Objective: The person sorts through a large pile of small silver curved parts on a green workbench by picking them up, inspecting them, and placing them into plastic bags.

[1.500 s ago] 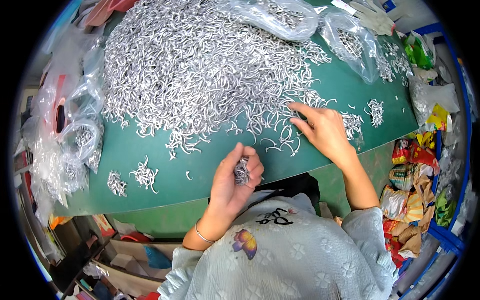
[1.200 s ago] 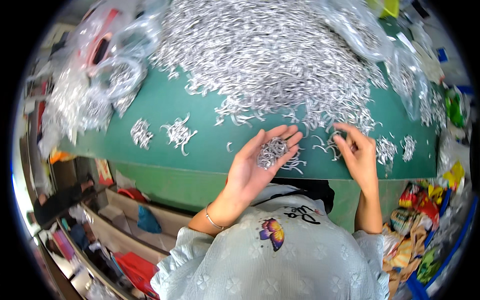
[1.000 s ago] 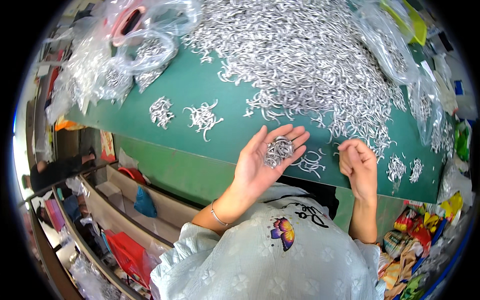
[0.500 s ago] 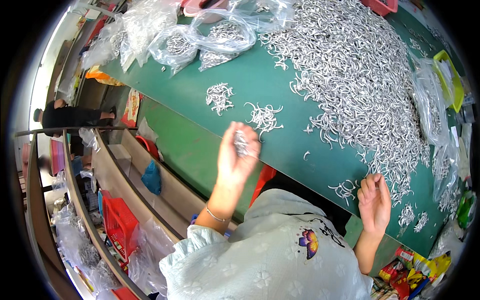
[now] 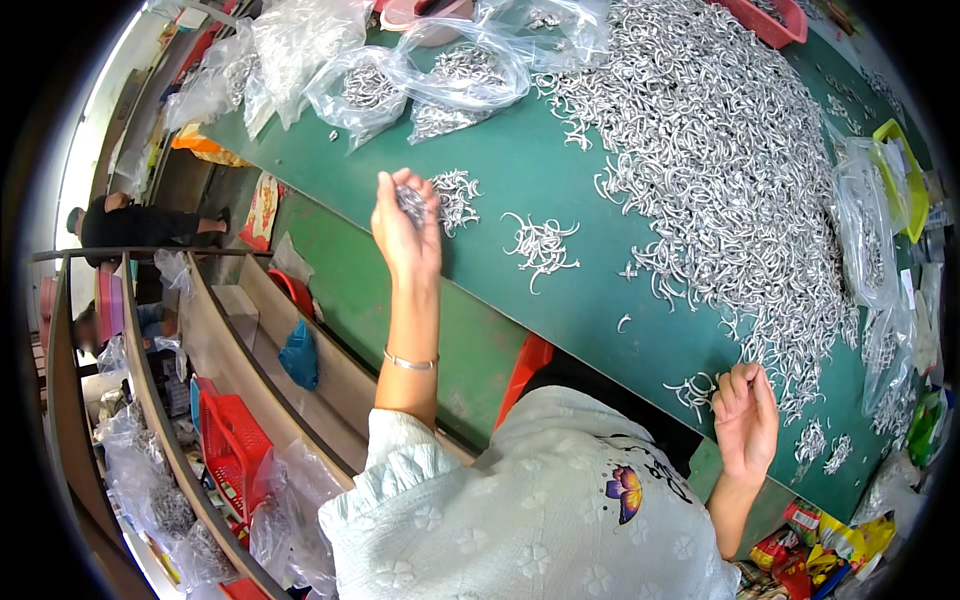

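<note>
Holding: the left hand (image 5: 405,225) is up over the green table (image 5: 520,170), fingers curled shut around a small bunch of shiny metal hooks (image 5: 411,203).
Where the bunch is: in the fingertips of that hand, above the near edge of the table, just beside a little pile of hooks (image 5: 455,195).
Wrist: a thin silver bangle (image 5: 410,362) sits on the left arm.
Right hand: the right hand (image 5: 747,420) rests low at the table's near edge, fingers bent loosely. I cannot tell if it has hold of anything.
By the right hand: a tiny clump of hooks (image 5: 693,393) lies just beside its fingers.
Middle of table: another small pile (image 5: 541,245) sits between the two hands.
Big heap: a huge heap of silver hooks (image 5: 720,150) covers the far right part of the table.
Bags: clear plastic bags (image 5: 440,75) with hooks inside lie at the far end.
Yellow tray: a yellow-green tray (image 5: 905,175) sits at the right rim.
Below the table: a red crate (image 5: 232,450) and a blue bag (image 5: 298,355) are on the left.
Far left: another person in black (image 5: 135,222) bends over.
</note>
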Motion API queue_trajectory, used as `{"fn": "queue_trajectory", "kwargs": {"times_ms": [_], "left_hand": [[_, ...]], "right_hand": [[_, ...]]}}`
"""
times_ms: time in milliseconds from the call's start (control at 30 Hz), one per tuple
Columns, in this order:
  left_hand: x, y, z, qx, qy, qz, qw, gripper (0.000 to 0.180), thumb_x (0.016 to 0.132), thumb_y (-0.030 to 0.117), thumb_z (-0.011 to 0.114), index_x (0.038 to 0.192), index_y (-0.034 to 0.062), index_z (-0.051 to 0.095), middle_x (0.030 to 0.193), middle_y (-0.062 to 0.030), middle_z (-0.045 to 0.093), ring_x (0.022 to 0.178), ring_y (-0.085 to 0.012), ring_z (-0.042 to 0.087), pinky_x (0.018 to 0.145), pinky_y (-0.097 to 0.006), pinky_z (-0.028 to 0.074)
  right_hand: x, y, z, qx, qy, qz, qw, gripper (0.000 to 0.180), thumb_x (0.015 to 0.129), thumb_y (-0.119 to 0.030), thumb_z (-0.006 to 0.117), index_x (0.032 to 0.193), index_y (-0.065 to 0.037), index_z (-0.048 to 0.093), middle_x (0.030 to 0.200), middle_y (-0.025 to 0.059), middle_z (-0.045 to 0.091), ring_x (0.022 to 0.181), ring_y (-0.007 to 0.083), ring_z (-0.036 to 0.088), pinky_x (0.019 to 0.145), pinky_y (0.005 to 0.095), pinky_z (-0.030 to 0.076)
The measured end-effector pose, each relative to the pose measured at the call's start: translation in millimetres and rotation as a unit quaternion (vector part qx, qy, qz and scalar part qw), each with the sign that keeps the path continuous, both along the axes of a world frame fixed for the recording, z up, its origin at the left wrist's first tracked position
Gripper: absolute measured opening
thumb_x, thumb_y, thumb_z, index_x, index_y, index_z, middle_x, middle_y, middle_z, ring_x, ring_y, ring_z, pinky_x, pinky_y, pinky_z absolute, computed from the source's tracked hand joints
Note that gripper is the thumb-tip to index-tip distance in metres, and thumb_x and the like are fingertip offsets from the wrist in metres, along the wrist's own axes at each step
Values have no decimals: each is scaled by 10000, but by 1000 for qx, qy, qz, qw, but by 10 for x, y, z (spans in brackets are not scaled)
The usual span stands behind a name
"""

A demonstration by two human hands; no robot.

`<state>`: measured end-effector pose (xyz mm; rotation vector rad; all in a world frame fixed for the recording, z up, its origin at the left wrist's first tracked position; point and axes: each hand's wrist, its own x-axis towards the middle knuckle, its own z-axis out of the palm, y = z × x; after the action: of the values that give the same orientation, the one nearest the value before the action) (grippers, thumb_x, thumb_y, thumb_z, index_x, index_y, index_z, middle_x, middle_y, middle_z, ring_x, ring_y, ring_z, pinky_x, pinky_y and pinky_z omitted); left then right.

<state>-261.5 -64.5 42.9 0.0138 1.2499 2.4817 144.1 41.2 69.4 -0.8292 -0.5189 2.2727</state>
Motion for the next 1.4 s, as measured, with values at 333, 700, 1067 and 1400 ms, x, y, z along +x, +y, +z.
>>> {"fn": "queue_trajectory", "kwargs": {"times_ms": [333,700,1067,1400], "left_hand": [[-335,86,-315,-418,402,-88,810,377,1007,261,475,864,-5,701,837,-93,655,785,-179,590,753,-311,458],[-241,6,-272,-471,650,-119,585,265,815,181,706,1035,38,668,1162,-139,599,1119,-327,542,994,-436,392],[-633,-69,-573,-483,611,-106,618,191,931,139,600,1073,37,678,1231,-137,599,1095,-294,571,901,-360,467],[-101,46,-183,-412,666,2,622,203,959,60,535,1100,-29,652,1197,-148,618,1101,-282,586,952,-387,442]], "right_hand": [[-17,-13,-52,-2,-8,-3,1000,155,1013,-160,461,972,-25,525,788,23,422,650,118,366,571,260,339],[10,33,-15,-99,100,-72,987,296,997,-202,472,1171,34,514,867,36,404,814,162,396,745,301,368],[900,186,-87,-7,224,-177,958,409,995,-230,400,1224,80,532,1211,207,595,1234,374,482,1150,497,268],[1716,438,-152,466,-626,-181,599,212,945,36,427,1035,2,616,900,112,558,796,232,566,768,307,445]]}}
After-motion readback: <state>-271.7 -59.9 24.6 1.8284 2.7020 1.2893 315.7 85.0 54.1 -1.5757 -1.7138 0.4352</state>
